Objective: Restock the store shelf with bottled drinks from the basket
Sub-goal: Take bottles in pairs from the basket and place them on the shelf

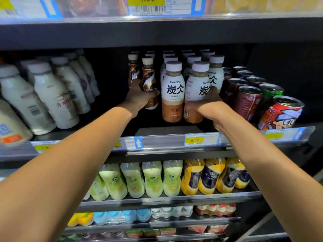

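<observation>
Fingers of the left hand (138,97) curl round a brown coffee bottle (148,79); those of the right hand (208,102) wrap the lower half of a white-labelled bottle (196,84). Both bottles stand upright at the front of their rows on the shelf (157,142). Between the two grips stands a matching white bottle (173,91), and beyond the right fingers are cans (248,100). The rows behind look full, so restocking here seems well advanced. The basket is out of view, so what remains cannot be told.

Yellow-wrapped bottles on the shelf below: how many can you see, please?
4 yellow-wrapped bottles, side by side right of the green bottles; more may hide behind.
</observation>
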